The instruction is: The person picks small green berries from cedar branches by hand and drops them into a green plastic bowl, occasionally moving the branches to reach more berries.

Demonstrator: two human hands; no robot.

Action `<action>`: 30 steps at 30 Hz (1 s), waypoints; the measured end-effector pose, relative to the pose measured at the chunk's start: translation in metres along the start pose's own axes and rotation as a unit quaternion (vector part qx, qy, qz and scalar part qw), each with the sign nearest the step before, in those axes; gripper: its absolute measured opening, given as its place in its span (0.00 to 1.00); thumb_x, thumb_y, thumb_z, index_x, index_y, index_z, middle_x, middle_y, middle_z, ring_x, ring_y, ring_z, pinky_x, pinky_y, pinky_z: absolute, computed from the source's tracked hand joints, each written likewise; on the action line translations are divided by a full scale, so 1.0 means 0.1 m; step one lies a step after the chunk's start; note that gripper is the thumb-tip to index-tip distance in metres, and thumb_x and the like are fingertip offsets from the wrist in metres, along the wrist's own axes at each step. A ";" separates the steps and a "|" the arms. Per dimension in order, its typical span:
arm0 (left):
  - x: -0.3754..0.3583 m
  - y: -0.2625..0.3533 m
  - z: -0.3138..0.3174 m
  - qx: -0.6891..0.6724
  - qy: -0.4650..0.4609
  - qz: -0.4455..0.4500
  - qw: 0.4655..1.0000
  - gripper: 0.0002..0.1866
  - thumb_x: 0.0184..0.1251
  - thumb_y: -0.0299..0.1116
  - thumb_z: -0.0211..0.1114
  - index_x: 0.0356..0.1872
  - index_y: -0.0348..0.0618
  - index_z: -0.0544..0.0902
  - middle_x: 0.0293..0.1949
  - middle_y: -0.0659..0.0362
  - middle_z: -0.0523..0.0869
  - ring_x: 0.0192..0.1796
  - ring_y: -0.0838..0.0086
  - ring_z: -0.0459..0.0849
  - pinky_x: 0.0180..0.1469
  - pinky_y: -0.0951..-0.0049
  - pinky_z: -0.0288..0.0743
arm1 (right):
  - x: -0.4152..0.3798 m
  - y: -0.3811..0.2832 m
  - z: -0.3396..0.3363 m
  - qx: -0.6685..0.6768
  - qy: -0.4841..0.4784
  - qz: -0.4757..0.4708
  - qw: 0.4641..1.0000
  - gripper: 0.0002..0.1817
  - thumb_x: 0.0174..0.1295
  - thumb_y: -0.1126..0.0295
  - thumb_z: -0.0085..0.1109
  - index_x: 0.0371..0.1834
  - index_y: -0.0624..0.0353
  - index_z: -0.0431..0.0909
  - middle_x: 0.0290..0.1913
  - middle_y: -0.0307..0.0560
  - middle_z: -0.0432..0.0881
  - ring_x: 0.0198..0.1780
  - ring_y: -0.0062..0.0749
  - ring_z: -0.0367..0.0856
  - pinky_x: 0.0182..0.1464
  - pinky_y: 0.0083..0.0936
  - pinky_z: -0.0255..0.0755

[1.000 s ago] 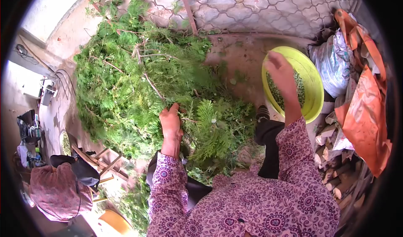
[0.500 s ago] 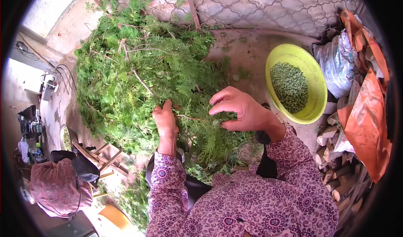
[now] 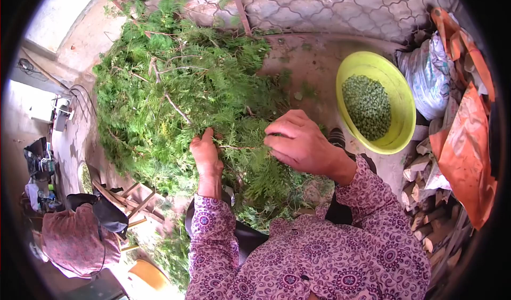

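Note:
A big heap of green leafy branches [image 3: 175, 82] spreads in front of me. My left hand [image 3: 205, 152] is closed round the stem of a leafy sprig [image 3: 269, 180] at the near side of the heap. To its right, my right hand [image 3: 301, 143] has its fingers pressed together over the same sprig; what lies between the fingertips is too small to make out. Small green pods or cones [image 3: 367, 106] lie in a yellow-green basin [image 3: 403, 135] on the right.
Another person [image 3: 80, 239] is at the lower left beside a wooden frame [image 3: 136, 204] and an orange basin [image 3: 148, 274]. Wire mesh [image 3: 330, 7] runs along the back. A white sack [image 3: 426, 79], orange sheeting [image 3: 466, 156] and split firewood [image 3: 434, 228] lie at the right.
My right hand has closed its fingers, which were apart before, and turned over the sprig. My left hand keeps its grip and has shifted slightly left.

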State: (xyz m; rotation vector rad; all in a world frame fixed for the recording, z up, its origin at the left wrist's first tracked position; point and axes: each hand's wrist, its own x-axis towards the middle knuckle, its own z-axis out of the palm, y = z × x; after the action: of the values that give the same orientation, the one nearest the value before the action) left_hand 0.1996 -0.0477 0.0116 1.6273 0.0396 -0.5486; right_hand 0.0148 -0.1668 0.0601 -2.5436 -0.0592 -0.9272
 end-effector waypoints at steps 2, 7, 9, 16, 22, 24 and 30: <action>-0.05 0.06 0.01 0.025 0.007 -0.009 1.000 0.07 0.56 0.29 0.57 0.21 0.41 0.73 0.14 0.63 0.73 0.08 0.84 0.59 0.09 0.82 0.49 | -0.02 0.04 0.00 -0.019 0.022 0.053 0.998 0.09 0.39 0.73 0.59 0.26 0.59 0.74 0.32 0.42 0.74 0.36 0.35 0.74 0.42 0.33 0.63; -0.02 -0.03 0.03 0.036 -0.024 0.022 0.999 0.10 0.55 0.30 0.57 0.18 0.40 0.70 0.13 0.63 0.70 0.08 0.81 0.61 0.09 0.80 0.54 | -0.02 0.10 -0.02 -0.112 0.066 0.110 0.985 0.09 0.34 0.74 0.58 0.22 0.59 0.71 0.31 0.43 0.73 0.35 0.35 0.73 0.44 0.33 0.60; -0.03 -0.07 0.04 0.032 -0.031 0.031 0.999 0.10 0.55 0.31 0.58 0.18 0.41 0.69 0.13 0.63 0.69 0.09 0.81 0.62 0.09 0.79 0.56 | -0.01 0.11 -0.01 -0.146 0.066 0.136 0.978 0.09 0.33 0.74 0.58 0.21 0.58 0.71 0.30 0.43 0.74 0.35 0.34 0.73 0.45 0.33 0.59; -0.05 -0.05 -0.05 -0.031 -0.023 0.030 0.999 0.10 0.55 0.31 0.57 0.17 0.41 0.72 0.09 0.67 0.66 0.09 0.84 0.60 0.10 0.80 0.47 | -0.18 0.49 -0.08 -0.304 -0.083 0.246 0.917 0.07 0.34 0.74 0.57 0.21 0.60 0.73 0.30 0.45 0.75 0.32 0.37 0.74 0.41 0.35 0.62; 0.03 -0.03 -0.17 -0.009 -0.008 0.030 0.999 0.13 0.55 0.32 0.56 0.13 0.41 0.76 0.05 0.68 0.61 0.07 0.84 0.55 0.11 0.79 0.41 | -0.15 0.53 -0.20 0.479 0.080 0.505 0.713 0.06 0.47 0.77 0.52 0.30 0.61 0.73 0.32 0.44 0.77 0.26 0.25 0.76 0.22 0.21 0.70; -0.02 0.04 -0.15 -0.010 0.010 0.022 1.000 0.13 0.55 0.33 0.57 0.13 0.40 0.75 0.05 0.68 0.61 0.07 0.84 0.55 0.10 0.79 0.41 | -0.10 0.46 -0.17 0.639 0.046 0.447 0.624 0.07 0.51 0.76 0.51 0.35 0.61 0.71 0.31 0.42 0.77 0.28 0.20 0.76 0.25 0.15 0.71; -0.04 0.14 -0.21 0.046 0.011 0.051 0.998 0.13 0.53 0.33 0.56 0.12 0.41 0.75 0.05 0.67 0.62 0.07 0.83 0.56 0.10 0.80 0.43 | -0.10 0.31 -0.06 0.635 -0.093 0.420 0.642 0.07 0.54 0.73 0.52 0.35 0.61 0.71 0.31 0.41 0.77 0.24 0.18 0.72 0.22 0.13 0.64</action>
State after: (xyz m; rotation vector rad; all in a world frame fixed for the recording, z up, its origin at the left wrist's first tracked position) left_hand 0.2071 -0.0287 0.0264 1.7146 -0.0519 -0.4603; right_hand 0.0096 -0.1963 0.0460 -1.0335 0.2929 -0.0527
